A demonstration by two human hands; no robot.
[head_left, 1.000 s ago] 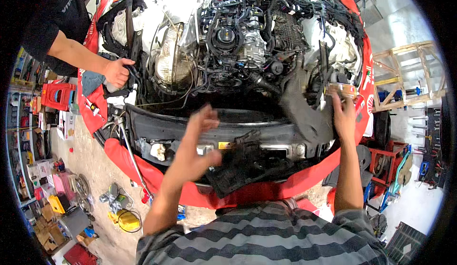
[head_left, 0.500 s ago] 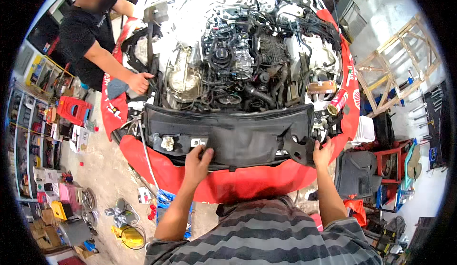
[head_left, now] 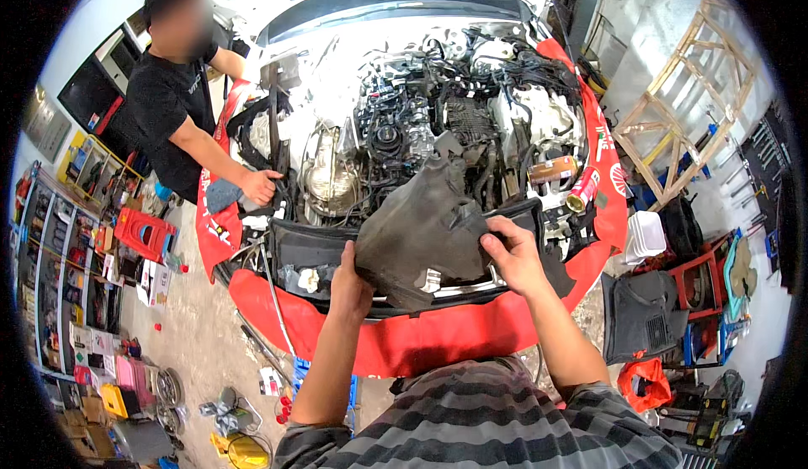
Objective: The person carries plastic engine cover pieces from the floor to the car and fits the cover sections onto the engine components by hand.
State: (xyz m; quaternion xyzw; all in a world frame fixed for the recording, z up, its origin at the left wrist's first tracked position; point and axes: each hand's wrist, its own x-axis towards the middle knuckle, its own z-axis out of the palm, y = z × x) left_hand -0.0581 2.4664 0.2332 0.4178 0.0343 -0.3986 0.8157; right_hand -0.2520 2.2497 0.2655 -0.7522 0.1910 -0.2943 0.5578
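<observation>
A dark, irregular plastic trim panel (head_left: 412, 225) is tilted up over the front of an open engine bay, one narrow end pointing toward the engine (head_left: 396, 124). My left hand (head_left: 349, 288) is closed on its left edge, the thumb up and the fingers mostly hidden behind it. At its right edge my right hand (head_left: 513, 257) pinches it between thumb and fingers. Beneath it lies a long black front cover (head_left: 295, 243), partly hidden, with a crumpled pale piece (head_left: 309, 280) at its left end.
Red protective covers (head_left: 421, 343) drape the front and fenders. A can (head_left: 582, 189) and a brown bottle (head_left: 551, 171) stand at the right of the bay. A co-worker (head_left: 172, 107) leans in from the left, one hand by the bay's edge. A wooden frame (head_left: 690, 90) leans at right.
The panel, which was lying flat on the front cover, is now lifted and turned up. My right hand has moved left and inward with it; my left hand now grips its edge.
</observation>
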